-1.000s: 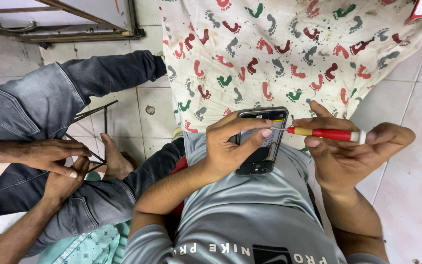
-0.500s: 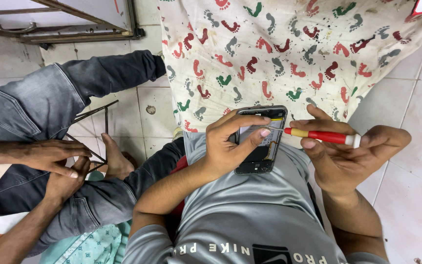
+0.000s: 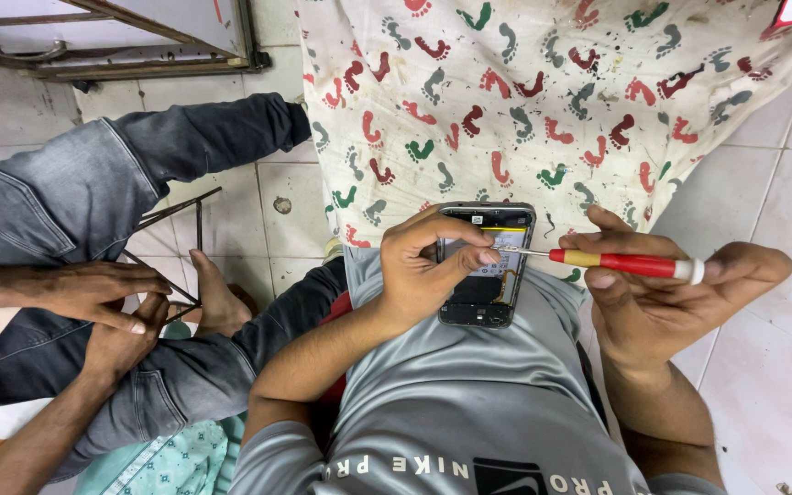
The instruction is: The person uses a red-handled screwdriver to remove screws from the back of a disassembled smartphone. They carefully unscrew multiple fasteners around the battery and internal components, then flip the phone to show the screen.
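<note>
My left hand grips an opened phone with its back cover off, so the insides show. The thumb and forefinger pinch across its upper half. My right hand holds a red-handled screwdriver lying sideways, its thin metal tip touching the phone's inner board near the upper right. The phone sits above my lap, over my grey shirt.
A cloth printed with coloured footprints lies ahead on the white tiled floor. To the left another person in jeans sits with both hands on thin dark metal rods. A metal frame stands far left.
The screwdriver tip has moved left onto the phone's open board. My left fingers have shifted slightly on the phone. The other person's hands stay on the rods.
</note>
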